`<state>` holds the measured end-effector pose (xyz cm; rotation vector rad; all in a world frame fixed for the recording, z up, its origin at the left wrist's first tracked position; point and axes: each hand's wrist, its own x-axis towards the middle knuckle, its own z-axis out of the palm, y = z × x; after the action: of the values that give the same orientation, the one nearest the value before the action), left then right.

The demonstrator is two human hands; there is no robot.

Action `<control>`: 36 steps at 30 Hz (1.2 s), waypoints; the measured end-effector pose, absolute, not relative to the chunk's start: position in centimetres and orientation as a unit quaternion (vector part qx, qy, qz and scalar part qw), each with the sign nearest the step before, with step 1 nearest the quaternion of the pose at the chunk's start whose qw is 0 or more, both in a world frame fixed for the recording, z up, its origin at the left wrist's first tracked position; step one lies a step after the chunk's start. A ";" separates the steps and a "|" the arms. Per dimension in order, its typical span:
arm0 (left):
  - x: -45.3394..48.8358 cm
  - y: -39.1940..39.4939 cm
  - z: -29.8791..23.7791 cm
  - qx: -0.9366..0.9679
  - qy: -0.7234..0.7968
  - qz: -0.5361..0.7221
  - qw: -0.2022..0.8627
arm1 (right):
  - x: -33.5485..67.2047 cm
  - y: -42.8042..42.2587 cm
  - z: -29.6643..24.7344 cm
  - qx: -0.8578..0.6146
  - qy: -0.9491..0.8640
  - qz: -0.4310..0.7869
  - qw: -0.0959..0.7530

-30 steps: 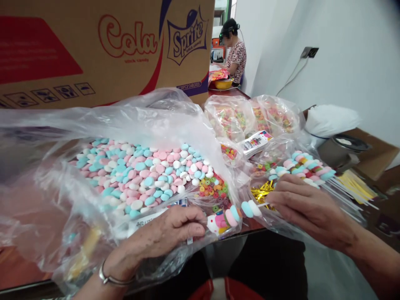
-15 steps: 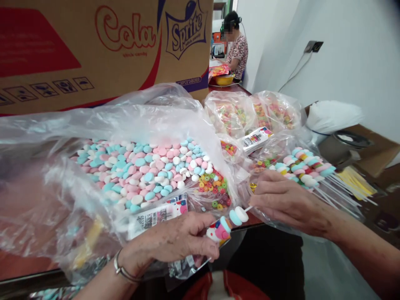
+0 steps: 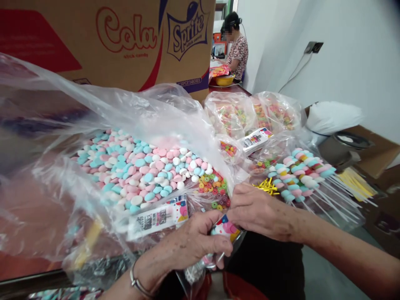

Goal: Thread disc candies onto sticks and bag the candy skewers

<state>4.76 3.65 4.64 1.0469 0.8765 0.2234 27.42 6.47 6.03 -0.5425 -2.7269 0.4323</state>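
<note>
My left hand [image 3: 203, 237] is closed round a small clear candy bag [image 3: 225, 228] with a colourful printed panel. Pink and pale blue candy pieces show through the plastic below its fingers. At the bag's upper edge, my right hand [image 3: 262, 212] has its fingers pinched together; the candy's stick is hidden there. Behind my left hand lies a stack of printed bags [image 3: 158, 218]. Beyond it spreads a heap of pink, blue and white candies [image 3: 140, 171], with ring-shaped candies [image 3: 214, 187] at its right. Gold twist ties [image 3: 266, 186] lie just past my right hand.
Finished-looking candy skewers [image 3: 300, 173] lie at the right by loose yellow sticks [image 3: 356, 183]. Bags of ring candies [image 3: 240, 110] stand behind. A large carton [image 3: 125, 41] backs the table, and a plastic sheet [image 3: 150, 108] surrounds the heap. A co-worker [image 3: 237, 48] sits farther off.
The candy skewer has gone down into the bag in my left hand. My right hand has moved left and down to the bag's edge, uncovering the gold ties. The plastic sheet at left has risen.
</note>
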 end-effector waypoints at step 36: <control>5.4 2.1 3.8 0.352 0.466 0.452 0.674 | 19.8 3.6 4.3 -0.406 -0.492 0.676 0.369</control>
<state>5.43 2.15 3.78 0.7930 1.0496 1.0171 19.79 3.60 4.31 -1.0415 -1.2641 1.7359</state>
